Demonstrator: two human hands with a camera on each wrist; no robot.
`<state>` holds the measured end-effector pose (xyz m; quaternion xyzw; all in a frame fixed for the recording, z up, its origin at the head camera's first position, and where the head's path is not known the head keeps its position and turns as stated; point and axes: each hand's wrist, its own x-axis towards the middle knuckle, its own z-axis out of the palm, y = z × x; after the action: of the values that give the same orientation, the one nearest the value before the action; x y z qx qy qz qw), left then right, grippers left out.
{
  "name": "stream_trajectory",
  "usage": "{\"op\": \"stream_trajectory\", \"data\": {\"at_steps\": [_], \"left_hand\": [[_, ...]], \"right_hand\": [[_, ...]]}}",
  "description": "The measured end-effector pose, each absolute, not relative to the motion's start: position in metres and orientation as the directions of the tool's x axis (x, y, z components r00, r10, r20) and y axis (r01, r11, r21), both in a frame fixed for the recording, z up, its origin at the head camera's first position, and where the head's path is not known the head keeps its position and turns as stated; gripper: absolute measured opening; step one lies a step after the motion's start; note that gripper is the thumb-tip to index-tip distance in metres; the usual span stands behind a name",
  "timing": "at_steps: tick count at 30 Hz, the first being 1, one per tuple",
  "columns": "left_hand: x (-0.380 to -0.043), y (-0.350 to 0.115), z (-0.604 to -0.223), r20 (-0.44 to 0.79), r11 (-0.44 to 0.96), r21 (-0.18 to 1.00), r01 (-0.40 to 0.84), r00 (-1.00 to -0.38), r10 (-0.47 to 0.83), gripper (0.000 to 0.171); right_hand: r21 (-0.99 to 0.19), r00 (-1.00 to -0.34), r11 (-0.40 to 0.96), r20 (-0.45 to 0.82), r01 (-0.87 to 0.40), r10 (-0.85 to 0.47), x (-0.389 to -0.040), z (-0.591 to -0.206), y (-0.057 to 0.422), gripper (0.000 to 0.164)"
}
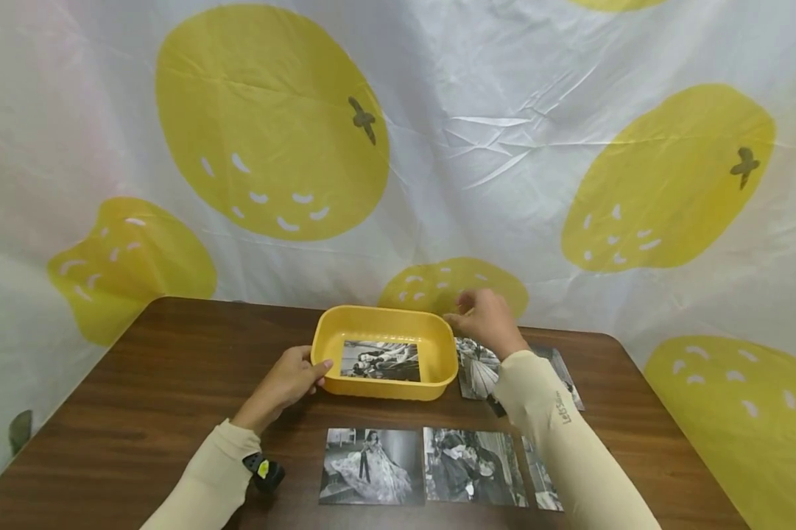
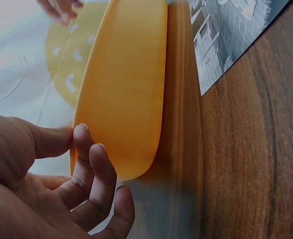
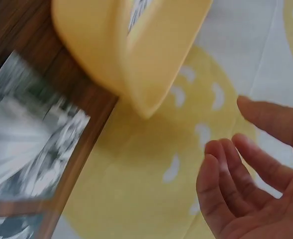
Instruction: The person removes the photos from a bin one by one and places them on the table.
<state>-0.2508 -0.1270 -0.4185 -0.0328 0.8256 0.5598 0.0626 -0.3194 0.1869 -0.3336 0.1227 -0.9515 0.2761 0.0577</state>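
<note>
A yellow plastic tray point(image 1: 384, 391) stands towards the back of the brown table, with a black-and-white photo point(image 1: 379, 361) lying flat inside. My left hand point(image 1: 290, 380) pinches the tray's left end, thumb over the rim and fingers against the outer wall point(image 2: 126, 94). Just off the tray's right back corner, my right hand point(image 1: 487, 322) is raised with nothing in it. In the right wrist view its loosely bent fingers point(image 3: 211, 184) are apart from the thumb and from the tray.
Two photos point(image 1: 371, 468) point(image 1: 473, 467) lie side by side in front of the tray, and a third photo point(image 1: 540, 482) is partly under the right forearm. Right of the tray lie more photos point(image 1: 472, 362) point(image 1: 563, 372). A fruit-print curtain point(image 1: 437, 147) hangs behind the table point(image 1: 192, 353).
</note>
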Motion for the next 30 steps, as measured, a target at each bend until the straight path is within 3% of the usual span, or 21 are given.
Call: {"op": "stream_trajectory", "data": {"at_steps": [7,11,14,19,26,30], "left_hand": [[-0.251,-0.128,-0.419,-0.132,0.381,0.917,-0.117,-0.991,0.013,0.031],[-0.250,-0.128,-0.419,-0.133,0.376,0.919,-0.118,-0.991,0.014,0.031],[-0.250,-0.128,-0.418,-0.134,0.369,0.922,-0.119,-0.991,0.016,0.033],[-0.250,-0.127,-0.417,-0.140,0.359,0.925,-0.123,-0.990,0.022,0.037],[-0.251,-0.128,-0.417,-0.137,0.365,0.923,-0.122,-0.990,0.017,0.036],[-0.251,-0.128,-0.418,-0.137,0.372,0.920,-0.120,-0.990,0.019,0.037]], "right_hand": [[-0.444,-0.928,0.829,0.019,-0.341,-0.372,-0.330,-0.354,0.140,0.056],[-0.401,-0.901,0.846,-0.102,-0.351,-0.422,-0.333,-0.373,0.123,0.073],[-0.358,-0.881,0.854,-0.142,-0.379,-0.451,-0.336,-0.387,0.116,0.076],[-0.293,-0.872,0.861,-0.141,-0.416,-0.469,-0.339,-0.402,0.111,0.064],[-0.258,-0.895,0.891,-0.153,-0.374,-0.420,-0.341,-0.409,0.107,0.085],[-0.267,-0.916,0.904,-0.136,-0.334,-0.379,-0.343,-0.412,0.109,0.077]]}}
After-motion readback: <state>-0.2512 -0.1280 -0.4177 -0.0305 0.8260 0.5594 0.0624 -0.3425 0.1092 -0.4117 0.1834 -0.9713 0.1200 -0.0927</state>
